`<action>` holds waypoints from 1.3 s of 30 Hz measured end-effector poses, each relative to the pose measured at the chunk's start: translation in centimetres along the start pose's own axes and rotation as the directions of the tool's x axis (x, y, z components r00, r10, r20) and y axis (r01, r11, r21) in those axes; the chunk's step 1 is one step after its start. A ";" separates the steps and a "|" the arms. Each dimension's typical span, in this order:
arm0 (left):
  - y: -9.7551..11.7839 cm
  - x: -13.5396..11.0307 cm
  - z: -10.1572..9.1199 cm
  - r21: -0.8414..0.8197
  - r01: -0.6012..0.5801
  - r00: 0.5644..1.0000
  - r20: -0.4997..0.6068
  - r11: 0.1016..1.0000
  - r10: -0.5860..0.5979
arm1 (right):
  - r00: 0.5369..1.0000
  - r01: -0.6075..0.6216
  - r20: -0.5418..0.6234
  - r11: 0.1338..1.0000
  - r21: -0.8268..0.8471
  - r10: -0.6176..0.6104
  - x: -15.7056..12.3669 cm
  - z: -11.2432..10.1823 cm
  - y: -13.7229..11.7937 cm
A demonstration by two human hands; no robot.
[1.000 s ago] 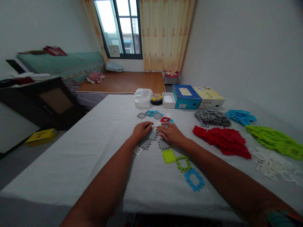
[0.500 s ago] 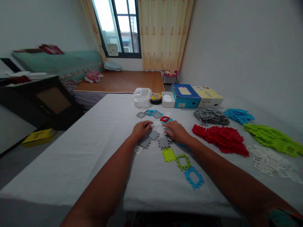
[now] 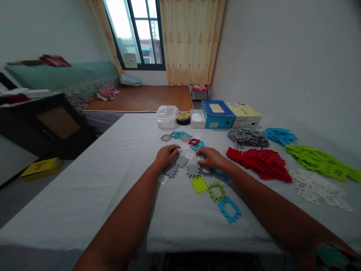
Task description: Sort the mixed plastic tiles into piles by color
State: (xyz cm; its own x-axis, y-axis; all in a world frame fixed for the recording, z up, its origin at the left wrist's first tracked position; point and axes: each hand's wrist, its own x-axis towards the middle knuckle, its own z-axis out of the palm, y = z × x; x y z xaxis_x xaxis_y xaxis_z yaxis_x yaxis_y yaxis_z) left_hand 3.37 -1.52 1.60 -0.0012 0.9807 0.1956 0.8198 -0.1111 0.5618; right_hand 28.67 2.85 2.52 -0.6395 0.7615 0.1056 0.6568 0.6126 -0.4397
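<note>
My left hand (image 3: 166,156) rests on the cloth with its fingers bent together; whatever they hold, if anything, is hidden. Beside it lie joined grey puzzle-edged tiles (image 3: 170,171). My right hand (image 3: 211,157) is across from it, thumb and fingers closed around a small white lattice piece (image 3: 200,158), partly covered. Another white lattice piece (image 3: 189,156) lies between the hands. Under the right hand are a grey tile (image 3: 193,170) and a blue tile (image 3: 221,174). Nearer me come a solid lime tile (image 3: 199,184), a lime frame (image 3: 211,193) and a blue frame (image 3: 222,211).
Behind the hands lie grey and blue tiles (image 3: 184,137) and a red ring piece (image 3: 194,142). Heaps of grey (image 3: 248,137), red (image 3: 259,163), blue (image 3: 279,135), lime (image 3: 318,162) and white pieces (image 3: 318,188) are at right. A clear tub (image 3: 166,117) and boxes (image 3: 218,114) stand behind.
The view has turned slightly, so everything sits a little further left. My right hand has drawn slightly back from the middle, and more of the blue tiles behind it shows. My left hand stays put.
</note>
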 end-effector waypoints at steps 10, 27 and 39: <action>-0.5 0.3 0.0 0.015 -0.038 0.999 0.007 0.999 0.038 | 0.954 0.081 -0.300 0.957 0.279 0.006 -2.2 -6.0 -0.6; -0.9 0.9 -0.2 0.150 0.004 1.000 0.019 0.989 -0.007 | 0.191 -0.561 -0.732 0.685 0.465 0.654 -30.0 -12.0 21.2; -0.2 0.3 -0.3 0.102 -0.007 1.000 0.022 0.995 0.005 | 0.921 -0.026 -0.390 0.999 -0.020 0.016 -14.7 -7.7 4.1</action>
State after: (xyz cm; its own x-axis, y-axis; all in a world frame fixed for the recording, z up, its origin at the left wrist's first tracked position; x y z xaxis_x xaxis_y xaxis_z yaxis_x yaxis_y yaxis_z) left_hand 3.01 -1.29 1.76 0.0154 0.9834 0.1810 0.8737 -0.1013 0.4758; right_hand 43.88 -4.20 6.00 -0.4224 0.7936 0.4379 0.6814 0.5967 -0.4239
